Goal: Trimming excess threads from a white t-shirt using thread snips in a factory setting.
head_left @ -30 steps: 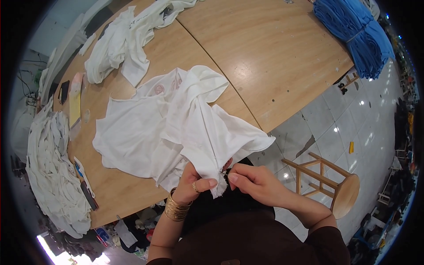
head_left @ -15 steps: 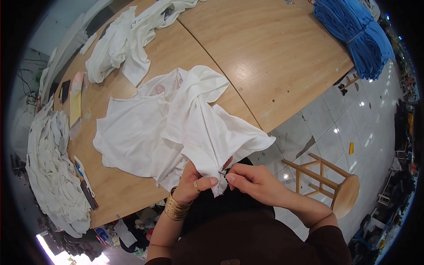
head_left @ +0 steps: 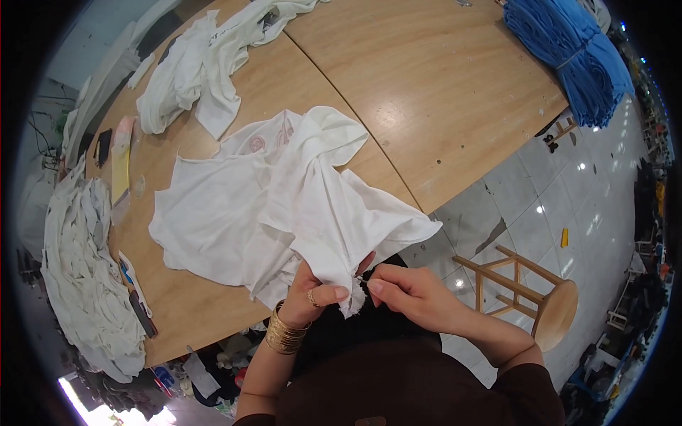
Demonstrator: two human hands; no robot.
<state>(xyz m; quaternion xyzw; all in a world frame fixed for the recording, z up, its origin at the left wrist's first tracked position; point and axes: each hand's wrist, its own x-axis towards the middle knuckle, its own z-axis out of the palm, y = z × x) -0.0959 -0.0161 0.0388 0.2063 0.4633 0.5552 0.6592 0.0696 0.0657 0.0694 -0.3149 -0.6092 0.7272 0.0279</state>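
A white garment point(head_left: 217, 209), perhaps a shirt, lies crumpled over the near edge of the table, with a reddish print showing through near its far side. My left hand point(head_left: 316, 292), with a ring and gold bangles on the wrist, is closed on the garment's frayed near end, thumb on top. Just to its right, my right hand point(head_left: 408, 295) pinches a thin, small tool whose tip meets the cloth by the frayed edge. Most of that tool is hidden by the fingers, so its kind is unclear.
More white garments point(head_left: 188, 78) lie at the far left, and a tall white cloth pile point(head_left: 92, 277) stands at the left edge. A blue cloth bundle point(head_left: 568, 53) sits at the far right corner. A wooden stool point(head_left: 558, 316) stands on the tiled floor to the right.
My right hand has shifted slightly right with its thin tool, and the frayed cloth end has turned a little. My left hand keeps its hold almost unmoved.
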